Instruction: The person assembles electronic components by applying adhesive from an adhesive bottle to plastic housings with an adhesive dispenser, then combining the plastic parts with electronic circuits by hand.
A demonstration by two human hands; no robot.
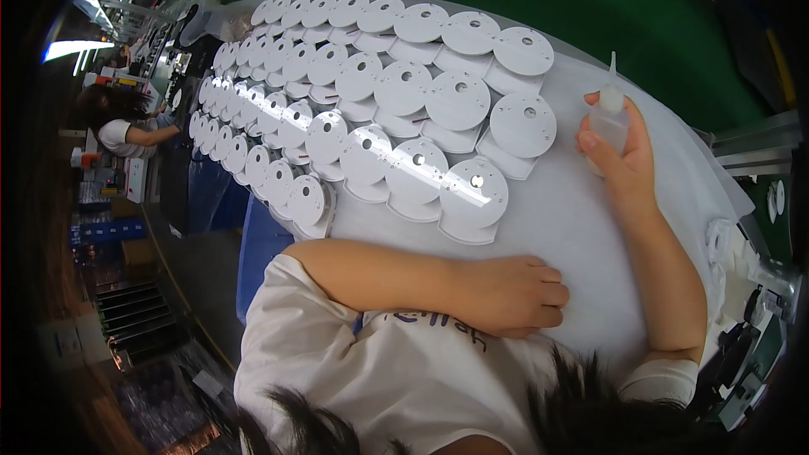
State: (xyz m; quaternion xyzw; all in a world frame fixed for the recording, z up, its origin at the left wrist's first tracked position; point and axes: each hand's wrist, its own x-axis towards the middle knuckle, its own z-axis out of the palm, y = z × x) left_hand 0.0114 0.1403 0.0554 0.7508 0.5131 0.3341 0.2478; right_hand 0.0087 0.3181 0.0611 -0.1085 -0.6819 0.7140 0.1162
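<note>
My right hand (630, 164) is raised over the right part of the table, wrapped round a translucent squeeze bottle (608, 125). The bottle stands about upright, its thin pointed nozzle facing up. Across the front of my body lies my left forearm, and my left hand (516, 297) rests at the near edge with its fingers curled into a loose fist; nothing shows in it. Beyond it, rows of overlapping white round plates (474, 194) with small holes run off to the far left. Neither hand touches them.
The plates lie on a table with a white cover (556, 219). Green floor (624, 8) shows behind it. A person (126, 131) in a white top works at the far left. At the right edge are white bundles and dark equipment (742, 333); a blue bin (259, 244) stands at left.
</note>
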